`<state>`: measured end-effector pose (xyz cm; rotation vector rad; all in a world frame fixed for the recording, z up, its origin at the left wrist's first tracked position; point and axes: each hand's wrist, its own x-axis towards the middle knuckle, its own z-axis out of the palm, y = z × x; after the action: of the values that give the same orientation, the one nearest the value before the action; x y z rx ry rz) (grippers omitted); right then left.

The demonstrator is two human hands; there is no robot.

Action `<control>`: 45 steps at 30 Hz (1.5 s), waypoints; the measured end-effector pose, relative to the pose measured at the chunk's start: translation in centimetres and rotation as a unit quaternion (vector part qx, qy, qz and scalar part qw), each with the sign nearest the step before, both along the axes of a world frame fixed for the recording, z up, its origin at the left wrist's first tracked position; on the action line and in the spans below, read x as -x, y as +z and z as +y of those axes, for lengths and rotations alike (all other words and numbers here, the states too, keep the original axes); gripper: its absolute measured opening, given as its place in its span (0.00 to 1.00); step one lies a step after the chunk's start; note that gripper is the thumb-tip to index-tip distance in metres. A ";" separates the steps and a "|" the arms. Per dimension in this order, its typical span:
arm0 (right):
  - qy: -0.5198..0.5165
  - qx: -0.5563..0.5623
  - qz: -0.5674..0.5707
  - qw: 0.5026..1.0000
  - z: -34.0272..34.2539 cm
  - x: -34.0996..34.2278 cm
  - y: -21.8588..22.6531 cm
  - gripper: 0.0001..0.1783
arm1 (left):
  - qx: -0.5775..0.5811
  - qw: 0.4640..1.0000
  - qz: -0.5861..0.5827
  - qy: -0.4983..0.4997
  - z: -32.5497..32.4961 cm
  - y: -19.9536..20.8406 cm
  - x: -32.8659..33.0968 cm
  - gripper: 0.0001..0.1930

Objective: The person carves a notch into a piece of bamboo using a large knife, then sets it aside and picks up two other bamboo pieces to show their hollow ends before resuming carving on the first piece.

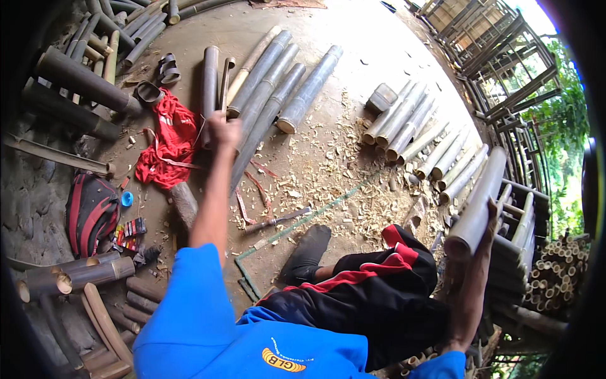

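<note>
My left arm stretches forward, and my left hand (223, 131) is closed, slightly blurred, at the lower end of a slim brown stick-like piece (224, 85) with a rounded top end. Just left of it a dark bamboo tube (210, 85) stretches away from me; to its right lie several long grey-green bamboo tubes (268, 88). Out at the right, my right hand (486, 227) is wrapped round the side of a thick grey bamboo tube (476, 208), its near cut end tilted down toward my knee. Part of that hand is hidden behind the tube.
Wood shavings (334, 189) litter the floor. Several cut tubes (404, 120) lie in a row at the right, and thin bamboo pieces (558, 271) are stacked beyond. A red cloth (170, 139), a backpack (95, 211) and a long blade-like tool (278, 218) lie nearer the left. My foot (307, 252) rests mid-floor.
</note>
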<state>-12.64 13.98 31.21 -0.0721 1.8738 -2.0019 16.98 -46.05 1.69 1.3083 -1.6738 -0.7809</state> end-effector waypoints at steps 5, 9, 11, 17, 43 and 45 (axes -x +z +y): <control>-0.023 0.002 -0.100 0.995 13.2 1.1 -4.4 0.36 | -0.194 0.960 -0.201 0.030 -7.6 -6.3 -5.6 0.37; -0.089 0.006 -0.134 0.987 17.5 -0.9 -7.0 0.36 | -0.231 0.969 -0.087 -0.005 -10.5 -6.0 -8.4 0.29; -0.138 0.002 -0.128 0.982 19.0 -2.9 -6.0 0.41 | -0.298 0.951 -0.046 -0.063 -8.1 -6.5 -7.7 0.24; -0.163 0.017 -0.138 0.977 21.4 -5.8 -5.6 0.44 | -0.433 0.833 0.286 -0.192 -8.6 -0.5 -10.4 0.21; -0.137 0.123 0.261 0.948 4.8 -5.9 -6.6 0.40 | -0.202 0.689 0.316 -0.621 29.1 23.7 21.1 0.29; -0.039 0.024 0.248 0.968 4.9 -5.4 -6.9 0.42 | -0.143 0.665 0.236 -0.694 30.4 24.3 21.5 0.24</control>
<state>-7.23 18.87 24.33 -0.5700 2.1442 -2.2344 -4.56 -15.69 25.95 -0.3719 -1.9072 -2.0749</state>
